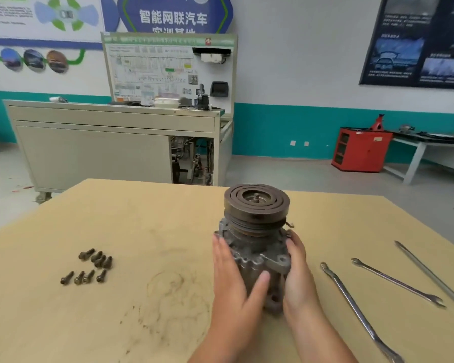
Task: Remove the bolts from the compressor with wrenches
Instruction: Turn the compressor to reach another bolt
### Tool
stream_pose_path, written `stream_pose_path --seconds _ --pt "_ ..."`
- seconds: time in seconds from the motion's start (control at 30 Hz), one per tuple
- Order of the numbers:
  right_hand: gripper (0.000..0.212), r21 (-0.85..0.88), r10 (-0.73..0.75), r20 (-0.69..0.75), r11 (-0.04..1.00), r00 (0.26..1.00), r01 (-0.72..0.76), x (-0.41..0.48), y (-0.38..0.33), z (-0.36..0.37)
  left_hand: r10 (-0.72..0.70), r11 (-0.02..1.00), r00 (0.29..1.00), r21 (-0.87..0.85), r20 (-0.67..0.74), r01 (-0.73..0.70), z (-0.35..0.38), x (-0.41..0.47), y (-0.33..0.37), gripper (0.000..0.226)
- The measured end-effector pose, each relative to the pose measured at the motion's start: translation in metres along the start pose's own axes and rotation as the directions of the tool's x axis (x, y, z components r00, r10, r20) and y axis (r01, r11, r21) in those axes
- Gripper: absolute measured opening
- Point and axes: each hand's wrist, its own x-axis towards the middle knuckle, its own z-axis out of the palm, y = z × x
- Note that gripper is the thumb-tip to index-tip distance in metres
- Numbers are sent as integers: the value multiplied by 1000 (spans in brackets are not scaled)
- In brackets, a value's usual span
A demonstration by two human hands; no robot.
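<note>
A grey metal compressor (257, 247) with a dark pulley on top stands upright on the wooden table (131, 221). My left hand (233, 273) grips its left side, thumb across the front of the housing. My right hand (298, 273) holds its right side with the fingers wrapped round the body. Several dark bolts (89, 267) lie loose in two rows at the left of the table. Three long wrenches lie at the right: one nearest me (351, 305), one in the middle (396, 282) and one at the far right (433, 277).
Oily smudges mark the table top in front of me (168, 292). Beyond the table stands a beige training cabinet (110, 142) with a display board. A red cabinet (359, 150) and a white bench (430, 150) stand at the back right.
</note>
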Motion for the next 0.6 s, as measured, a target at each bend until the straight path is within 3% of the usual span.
stream_pose_path --seconds 0.1,0.2,0.3,0.4,0.47,0.53,0.6 --pt "54 -126 -132 -37 984 991 127 -44 7 11 -193 926 981 -328 10 185 -15 27 -4 60" --pt "79 -170 -189 -67 970 980 175 -75 9 13 -248 908 962 -373 -116 189 -23 38 -2 40" --pt "55 -105 -292 -254 956 922 274 -61 -5 -3 -247 879 936 -465 -250 108 -19 20 11 35" --pt "25 67 -147 -417 979 897 191 -21 -19 -14 -239 860 935 -505 -262 78 -3 3 20 45" --pt "22 138 -63 -311 984 948 110 -5 -16 -9 -194 893 929 -449 -315 34 6 4 22 46" --pt "24 100 -54 -207 992 977 76 -3 -7 -1 -129 919 908 -393 -398 -42 9 10 21 43" --pt "26 24 -97 -222 994 970 105 -11 0 2 -76 928 898 -359 -434 -96 6 14 18 33"
